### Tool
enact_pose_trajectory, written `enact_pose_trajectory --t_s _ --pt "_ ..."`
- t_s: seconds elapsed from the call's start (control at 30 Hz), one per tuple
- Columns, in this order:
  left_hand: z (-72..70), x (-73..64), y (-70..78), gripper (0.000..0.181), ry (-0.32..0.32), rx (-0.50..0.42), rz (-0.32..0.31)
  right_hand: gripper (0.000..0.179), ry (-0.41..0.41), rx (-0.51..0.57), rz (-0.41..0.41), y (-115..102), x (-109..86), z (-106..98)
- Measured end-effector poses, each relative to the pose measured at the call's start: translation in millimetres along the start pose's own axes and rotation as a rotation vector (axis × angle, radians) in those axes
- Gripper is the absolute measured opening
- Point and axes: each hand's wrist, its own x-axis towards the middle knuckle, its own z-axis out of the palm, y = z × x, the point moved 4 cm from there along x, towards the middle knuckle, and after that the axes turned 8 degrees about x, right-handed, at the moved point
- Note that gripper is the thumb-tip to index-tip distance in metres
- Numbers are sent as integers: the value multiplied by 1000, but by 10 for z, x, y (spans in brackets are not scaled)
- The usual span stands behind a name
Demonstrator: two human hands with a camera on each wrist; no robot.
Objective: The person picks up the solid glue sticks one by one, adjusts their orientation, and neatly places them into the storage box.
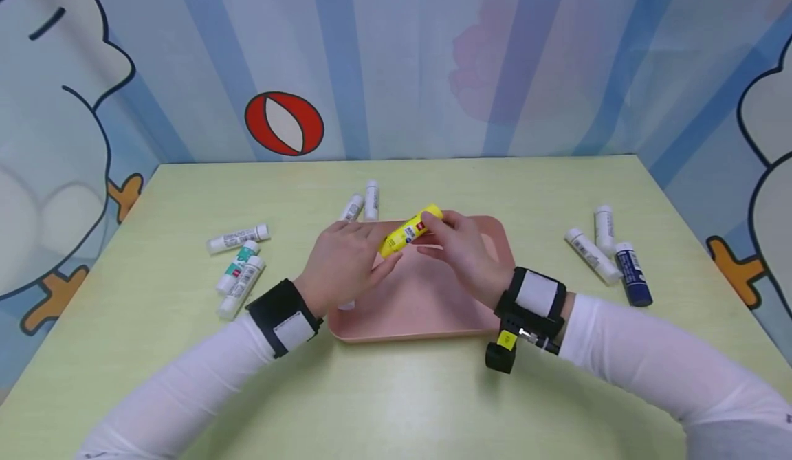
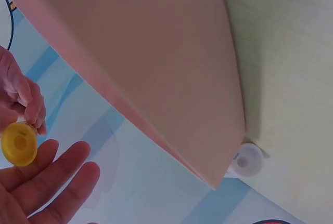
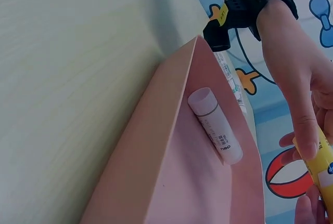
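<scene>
A yellow glue stick (image 1: 405,232) lies slantwise between both hands above the pink tray (image 1: 421,322). My right hand (image 1: 464,250) pinches its upper end with thumb and fingers. At the lower end, my left hand (image 1: 343,260) has its thumb against the barrel and fingers behind. In the left wrist view the round yellow base of the glue stick (image 2: 19,144) faces the camera, and the left fingers (image 2: 62,182) extend beside it. A white glue stick (image 3: 216,125) lies inside the tray along its wall, mostly hidden by the left hand in the head view.
Two white glue sticks (image 1: 371,201) sit behind the tray. To the left lie two white ones (image 1: 238,238) and a teal-and-white glue stick (image 1: 238,267). On the right are two more white ones (image 1: 592,255) and a dark blue glue stick (image 1: 633,274). A striped wall (image 1: 402,68) closes the back.
</scene>
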Motion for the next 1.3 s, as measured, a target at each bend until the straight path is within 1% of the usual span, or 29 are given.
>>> enact_pose_trajectory --t_s 0.13,0.23,0.3,0.47,0.57,0.67,0.77,0.83,0.93,1.03,1.17,1.23,1.3 --pt "52 -11 -11 53 31 -53 -4 41 12 -11 -20 14 16 -13" --pt "100 -46 -60 56 22 -112 -24 40 7 -44 -42 23 30 -31" --pt "126 -96 -118 59 2 -122 -53 40 -2 -81 -53 26 46 -57" --pt "148 -285 -342 66 -84 -103 -167 39 -27 -189 -44 32 122 -141" --pt "163 -385 -482 59 -143 -140 -252 41 -52 -247 -23 33 168 -175" --pt "203 -458 -597 55 -233 -232 -347 44 -83 -298 1 40 203 -187" --pt "266 -500 -670 59 -355 -358 -424 44 -111 -331 20 47 228 -167" --pt "313 -514 -696 63 -433 -439 -461 42 -125 -348 33 57 247 -133" --pt "366 -524 -704 62 -521 -537 -496 41 -162 -393 45 69 270 -49" --pt "411 -520 -686 57 -575 -629 -517 38 -183 -458 50 101 299 44" --pt "464 -497 -655 43 -607 -720 -535 36 -214 -531 50 158 329 164" --pt "480 -484 -646 37 -613 -738 -546 36 -234 -572 58 177 340 217" --pt "485 -471 -640 34 -617 -734 -552 36 -248 -614 71 194 358 264"
